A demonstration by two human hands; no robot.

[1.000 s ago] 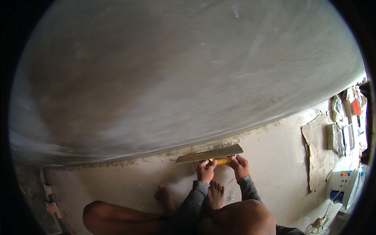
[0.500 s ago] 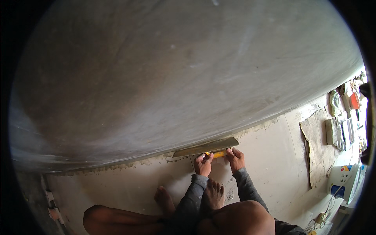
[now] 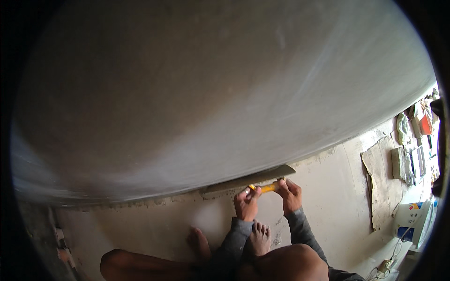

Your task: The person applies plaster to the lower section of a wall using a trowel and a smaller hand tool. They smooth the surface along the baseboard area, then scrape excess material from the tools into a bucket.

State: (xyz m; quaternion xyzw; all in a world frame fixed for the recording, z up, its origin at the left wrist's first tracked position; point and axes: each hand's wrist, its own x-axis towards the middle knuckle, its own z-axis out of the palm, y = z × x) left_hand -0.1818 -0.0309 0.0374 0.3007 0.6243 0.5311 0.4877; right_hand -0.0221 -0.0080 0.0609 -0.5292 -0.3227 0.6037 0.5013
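Note:
A long plastering trowel lies with its flat blade along the foot of a grey plastered wall, just above the floor. Its yellow handle faces me. My left hand is closed on the handle's left end, while my right hand pinches its right end. The far side of the blade, against the wall, is hidden from me. Rough plaster remnants run along the joint between wall and floor.
My bare feet rest on the pale floor, knees bent. At the right are a torn cardboard sheet, a grey block, a white bucket and a socket box with cables. Clutter lies farther back.
Both hands have shifted slightly right and toward me with the trowel. The blade's right end is farther right along the wall's foot. The grip is the same.

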